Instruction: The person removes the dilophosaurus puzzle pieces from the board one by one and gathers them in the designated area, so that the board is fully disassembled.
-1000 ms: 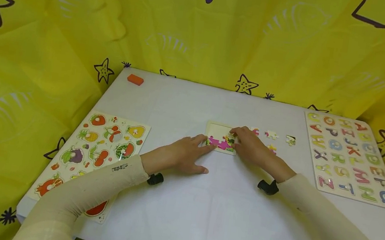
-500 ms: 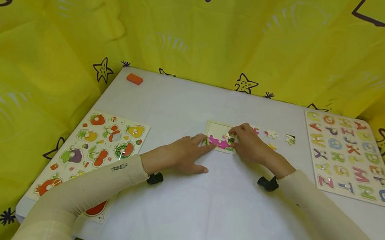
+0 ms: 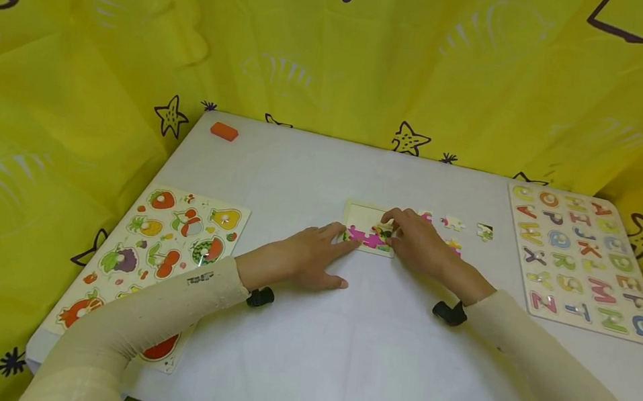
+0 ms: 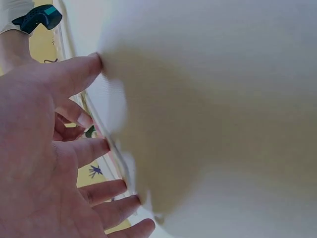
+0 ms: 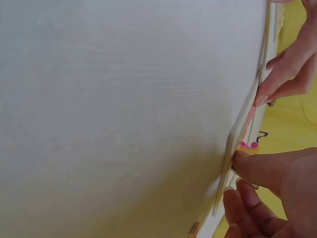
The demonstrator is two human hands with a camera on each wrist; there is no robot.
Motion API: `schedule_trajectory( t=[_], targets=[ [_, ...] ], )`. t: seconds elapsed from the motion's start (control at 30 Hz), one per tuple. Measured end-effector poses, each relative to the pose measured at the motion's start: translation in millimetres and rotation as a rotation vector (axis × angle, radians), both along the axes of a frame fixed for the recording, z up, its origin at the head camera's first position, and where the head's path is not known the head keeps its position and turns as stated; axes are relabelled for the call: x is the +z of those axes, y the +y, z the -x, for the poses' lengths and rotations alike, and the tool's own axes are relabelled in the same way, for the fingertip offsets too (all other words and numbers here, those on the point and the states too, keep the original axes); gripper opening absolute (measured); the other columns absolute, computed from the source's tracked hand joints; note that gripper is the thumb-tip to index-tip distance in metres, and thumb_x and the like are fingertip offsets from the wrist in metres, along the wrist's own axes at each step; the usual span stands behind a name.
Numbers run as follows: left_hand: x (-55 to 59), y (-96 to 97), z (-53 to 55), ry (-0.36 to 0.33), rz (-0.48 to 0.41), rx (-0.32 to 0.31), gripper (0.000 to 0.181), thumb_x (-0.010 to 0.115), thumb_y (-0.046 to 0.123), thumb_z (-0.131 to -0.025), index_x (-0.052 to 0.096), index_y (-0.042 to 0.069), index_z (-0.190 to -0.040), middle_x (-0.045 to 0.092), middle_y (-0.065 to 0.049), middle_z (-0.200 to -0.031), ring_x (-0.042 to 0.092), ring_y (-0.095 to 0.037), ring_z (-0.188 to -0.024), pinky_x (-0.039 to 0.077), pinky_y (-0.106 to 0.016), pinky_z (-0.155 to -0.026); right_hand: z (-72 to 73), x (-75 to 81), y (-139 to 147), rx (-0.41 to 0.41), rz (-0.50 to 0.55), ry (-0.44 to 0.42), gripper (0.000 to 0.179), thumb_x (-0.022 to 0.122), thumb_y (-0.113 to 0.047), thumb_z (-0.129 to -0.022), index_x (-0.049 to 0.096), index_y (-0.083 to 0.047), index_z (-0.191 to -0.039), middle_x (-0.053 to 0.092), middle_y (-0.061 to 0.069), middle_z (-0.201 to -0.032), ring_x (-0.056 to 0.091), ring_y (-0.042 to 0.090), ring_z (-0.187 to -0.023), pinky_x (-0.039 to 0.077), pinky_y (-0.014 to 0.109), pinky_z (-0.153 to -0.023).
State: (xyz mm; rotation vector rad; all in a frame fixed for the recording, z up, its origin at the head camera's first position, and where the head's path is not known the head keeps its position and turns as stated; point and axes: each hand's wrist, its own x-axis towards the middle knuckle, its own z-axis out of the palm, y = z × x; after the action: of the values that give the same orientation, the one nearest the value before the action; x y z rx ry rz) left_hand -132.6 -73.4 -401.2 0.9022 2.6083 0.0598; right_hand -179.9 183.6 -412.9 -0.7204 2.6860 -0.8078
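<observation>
A small wooden puzzle tray lies mid-table, with joined pink and green pieces along its near side. My left hand rests at its left, fingers extended and fingertips on the near-left corner and the pink pieces; in the left wrist view its fingers are spread and grip nothing. At the tray's right side my right hand pinches a jigsaw piece over the near-right part, next to the laid pieces. The right wrist view shows its thumb at the tray's edge, the piece largely hidden.
Several loose jigsaw pieces lie right of the tray, partly behind my right hand. A fruit puzzle board is under my left forearm, and an alphabet board lies at the right. An orange block sits at the back left.
My right hand's fingers have shifted slightly at the tray's right side, and the piece there has turned a little. The left hand has stayed in place.
</observation>
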Motion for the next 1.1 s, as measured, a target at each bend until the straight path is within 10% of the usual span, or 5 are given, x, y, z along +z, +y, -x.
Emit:
schedule_trajectory(
  t=[0.47, 1.1],
  targets=[
    [-2.7, 8.9, -2.4, 0.015, -0.067, -0.035, 0.089, 0.061, 0.058, -0.101, 0.028, 0.009, -0.167, 0.032, -0.012, -0.169, 0.028, -0.028, -0.159, 0.035, -0.046, -0.125, -2.7, -2.4, 2, 0.011, 0.028, 0.050, 0.031, 0.063, -0.005, -0.104, 0.059, -0.010, -0.134, 0.063, 0.016, -0.126, 0.063, 0.033, -0.111, 0.054, 0.052, -0.100],
    [-9.7, 17.7, -3.3, 0.123, -0.019, -0.046, 0.082, 0.054, 0.069, -0.100, 0.029, 0.033, -0.168, 0.037, -0.012, -0.162, 0.040, -0.029, -0.147, 0.040, -0.048, -0.118, 7.1, -6.8, 4, 0.023, 0.053, 0.054, 0.027, 0.063, -0.004, -0.104, 0.061, -0.006, -0.131, 0.066, 0.015, -0.111, 0.061, 0.029, -0.099, 0.052, 0.046, -0.091]
  ],
)
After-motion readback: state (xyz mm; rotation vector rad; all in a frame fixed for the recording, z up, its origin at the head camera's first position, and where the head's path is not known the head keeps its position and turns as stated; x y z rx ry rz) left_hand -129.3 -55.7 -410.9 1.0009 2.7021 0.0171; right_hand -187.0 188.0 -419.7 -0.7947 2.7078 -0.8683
